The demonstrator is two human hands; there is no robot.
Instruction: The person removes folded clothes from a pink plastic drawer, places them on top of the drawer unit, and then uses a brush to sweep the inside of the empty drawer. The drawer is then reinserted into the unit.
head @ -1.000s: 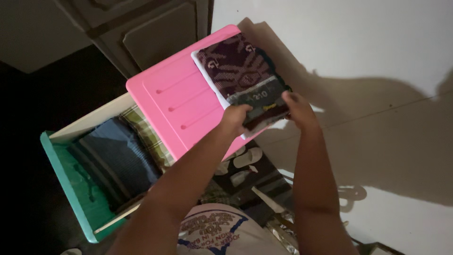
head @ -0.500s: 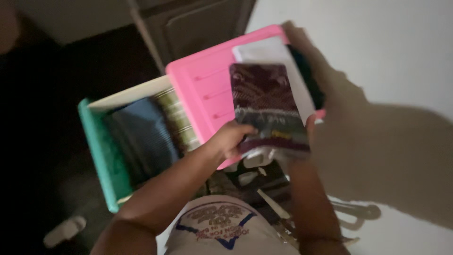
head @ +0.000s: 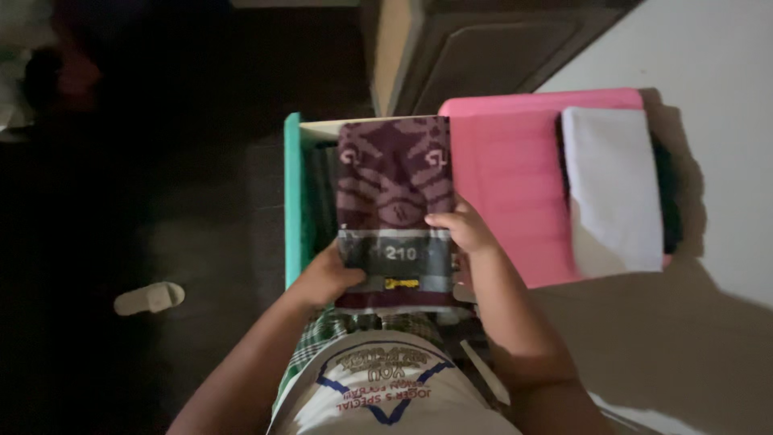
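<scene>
While the left hand and right hand clamp the folded maroon cloth over the open drawer, with the pink top at three o'clock, lowering it flat looks next.

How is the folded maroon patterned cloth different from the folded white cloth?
The maroon patterned cloth is dark and carries a woven motif with a grey band; the white cloth is plain and pale. The left hand and right hand hold the maroon one over the open drawer; the white one lies untouched on the pink top. Both are folded flat rectangles.
</scene>
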